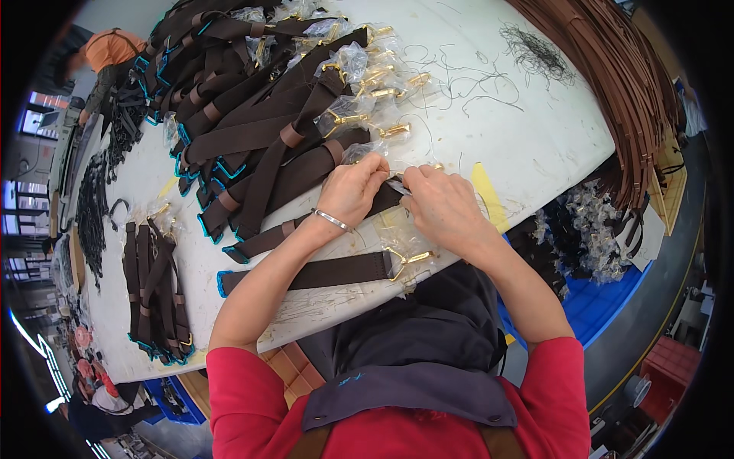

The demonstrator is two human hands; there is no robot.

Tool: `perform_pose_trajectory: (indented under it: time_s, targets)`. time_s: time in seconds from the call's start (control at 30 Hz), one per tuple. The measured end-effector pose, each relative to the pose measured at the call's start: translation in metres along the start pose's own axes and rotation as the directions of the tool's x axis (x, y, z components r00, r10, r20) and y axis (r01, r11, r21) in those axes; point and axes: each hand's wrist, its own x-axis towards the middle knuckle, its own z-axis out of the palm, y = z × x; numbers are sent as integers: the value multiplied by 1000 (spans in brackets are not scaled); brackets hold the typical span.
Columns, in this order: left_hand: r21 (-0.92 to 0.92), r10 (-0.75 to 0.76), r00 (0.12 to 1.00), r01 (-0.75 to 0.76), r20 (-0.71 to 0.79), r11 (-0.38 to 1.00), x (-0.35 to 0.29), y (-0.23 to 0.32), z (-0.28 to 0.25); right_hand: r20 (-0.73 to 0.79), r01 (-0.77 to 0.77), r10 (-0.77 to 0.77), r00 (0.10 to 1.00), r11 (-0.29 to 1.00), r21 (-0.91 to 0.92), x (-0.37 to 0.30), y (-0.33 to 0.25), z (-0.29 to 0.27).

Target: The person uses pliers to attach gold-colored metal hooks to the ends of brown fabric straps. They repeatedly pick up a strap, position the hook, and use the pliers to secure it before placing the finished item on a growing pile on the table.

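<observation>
My left hand [353,190], with a bracelet on its wrist, is closed in a pinch over the end of a dark brown strap [271,239]. Whatever lies between its fingertips is too small to make out. Beside it, my right hand [446,205] is closed around a small silvery metal tool [399,187], its tip against the strap's end; most of the tool is hidden by the fingers. Nearer to me lies another dark brown strap [340,271] with a blue-wrapped end. At its other end is a gold metal clasp [409,258] in clear plastic film.
A large heap of similar straps [252,130] covers the table's [527,138] far left. A smaller bundle [157,287] lies left. Loose threads [535,53] and long brown strips [604,76] are far right. A blue bin [596,306] stands right, below the table. People [115,50] are beyond.
</observation>
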Motion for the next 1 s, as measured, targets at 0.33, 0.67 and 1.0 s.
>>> perform_pose_trajectory:
  time_s: [0.33, 0.67, 1.0]
  targets:
    - [35, -1, 1000, 1, 0, 999, 1, 1, 0, -67, 10, -3, 998, 993, 115, -5, 6, 3]
    - [-413, -116, 992, 84, -54, 907, 46, 44, -33, -11, -197, 217, 976, 906, 374, -30, 29, -44]
    - [214, 334, 907, -391, 258, 895, -4, 16, -4, 131, -180, 152, 980, 954, 239, -22, 28, -32]
